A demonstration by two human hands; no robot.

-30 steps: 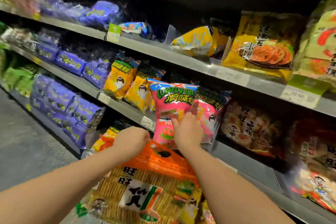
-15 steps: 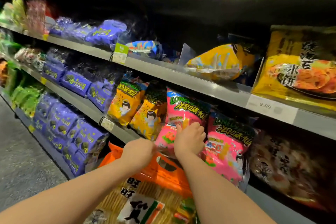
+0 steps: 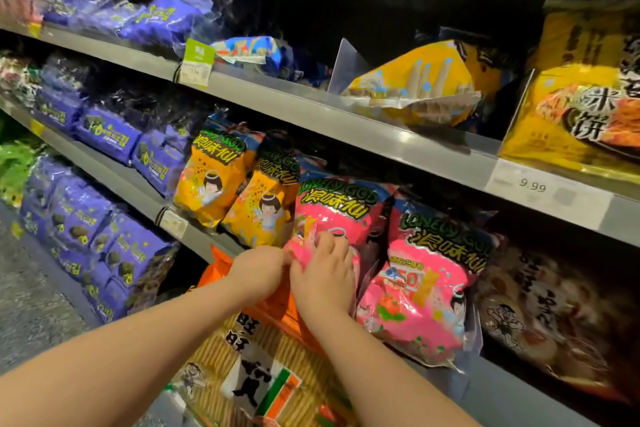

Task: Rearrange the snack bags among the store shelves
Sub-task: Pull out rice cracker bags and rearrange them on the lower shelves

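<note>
On the middle shelf [image 3: 346, 135], just right of centre, a pink snack bag [image 3: 332, 215] stands upright with both hands at its lower edge. At about seven o'clock from the bag, the left hand [image 3: 258, 270] is closed into a fist, pinching the bag's bottom left corner. Directly below the bag at six o'clock, the right hand [image 3: 323, 279] presses on the lower front with fingers [image 3: 334, 244] curled over the film, gripping it. At nine o'clock from this bag lean two orange snack bags [image 3: 239, 191], touching each other, the nearer one touching the pink bag's left side. At three o'clock a second pink bag [image 3: 426, 288] stands just beside it, tilted a little. Under both forearms, at six o'clock, lies a large cracker pack [image 3: 263, 367] with an orange top. Purple bags [image 3: 114, 135] fill the shelves at nine and ten o'clock. On the upper shelf, at one o'clock, a yellow bag [image 3: 415, 83] lies on its side above a price label [image 3: 533, 185] reading 9.99.
</note>
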